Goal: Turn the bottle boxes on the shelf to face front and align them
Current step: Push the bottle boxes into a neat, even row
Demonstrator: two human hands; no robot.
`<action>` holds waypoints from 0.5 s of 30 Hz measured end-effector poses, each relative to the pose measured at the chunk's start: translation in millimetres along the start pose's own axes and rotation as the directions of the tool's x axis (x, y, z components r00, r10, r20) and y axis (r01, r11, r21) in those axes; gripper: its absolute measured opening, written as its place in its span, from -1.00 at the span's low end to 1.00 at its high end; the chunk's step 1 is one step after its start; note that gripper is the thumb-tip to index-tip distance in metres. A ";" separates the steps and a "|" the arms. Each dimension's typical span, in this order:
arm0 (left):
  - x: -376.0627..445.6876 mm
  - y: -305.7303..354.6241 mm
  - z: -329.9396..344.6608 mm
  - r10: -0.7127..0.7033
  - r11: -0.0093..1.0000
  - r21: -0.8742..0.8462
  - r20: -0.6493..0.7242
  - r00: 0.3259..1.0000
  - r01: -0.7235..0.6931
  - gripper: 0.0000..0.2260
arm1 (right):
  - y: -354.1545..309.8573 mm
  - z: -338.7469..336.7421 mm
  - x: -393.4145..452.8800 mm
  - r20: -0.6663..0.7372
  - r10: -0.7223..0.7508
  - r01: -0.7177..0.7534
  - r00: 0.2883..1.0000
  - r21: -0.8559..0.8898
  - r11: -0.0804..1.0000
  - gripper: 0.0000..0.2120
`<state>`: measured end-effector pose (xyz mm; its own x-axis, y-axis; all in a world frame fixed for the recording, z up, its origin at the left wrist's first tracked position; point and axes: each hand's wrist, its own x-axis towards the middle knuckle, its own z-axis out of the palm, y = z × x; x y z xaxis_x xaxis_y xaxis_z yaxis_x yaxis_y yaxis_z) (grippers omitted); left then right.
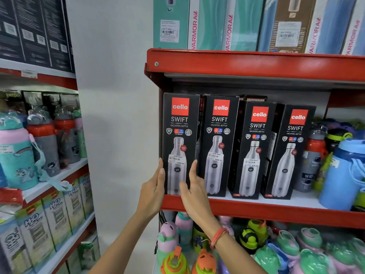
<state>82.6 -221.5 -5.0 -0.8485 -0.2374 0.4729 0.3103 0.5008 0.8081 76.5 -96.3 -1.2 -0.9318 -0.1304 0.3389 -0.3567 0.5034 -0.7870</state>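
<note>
Bottle boxes (180, 143): black printed cardboard, smooth, with a low sheen. Price labels (176, 160) on the box fronts: white paper, matt. Shelf (256, 211): front edge of red painted metal, glossy; deck white and smooth. Blue jug (339, 175) at the shelf's right end: glossy plastic.

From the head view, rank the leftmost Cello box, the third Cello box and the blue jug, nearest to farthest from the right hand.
1. Leftmost Cello box, touching the right hand.
2. Third Cello box, two places further right in the row.
3. Blue jug, at the far right end.
</note>
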 end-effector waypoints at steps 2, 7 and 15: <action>-2.8 5.2 0.9 -0.017 1.000 0.013 0.013 1.000 0.017 -0.58 | 2.8 -1.3 -0.4 0.001 -0.003 0.002 1.000 0.011 1.000 -0.34; -17.1 11.3 16.9 0.112 0.993 0.055 -0.247 0.962 -0.102 -0.63 | 13.2 -25.6 -5.9 -0.134 -0.040 0.044 0.990 0.027 0.999 -0.42; -30.4 48.4 94.4 0.168 0.980 -0.139 0.193 0.967 -0.143 -0.52 | 50.8 -70.4 4.9 -0.098 0.099 -0.089 0.990 0.103 0.991 -0.36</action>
<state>82.9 -111.5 -13.4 -0.8508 0.0150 0.5254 0.4846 0.4092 0.7731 58.6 -11.2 -3.2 -0.9514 0.0045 0.3078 -0.2773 0.4220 -0.8632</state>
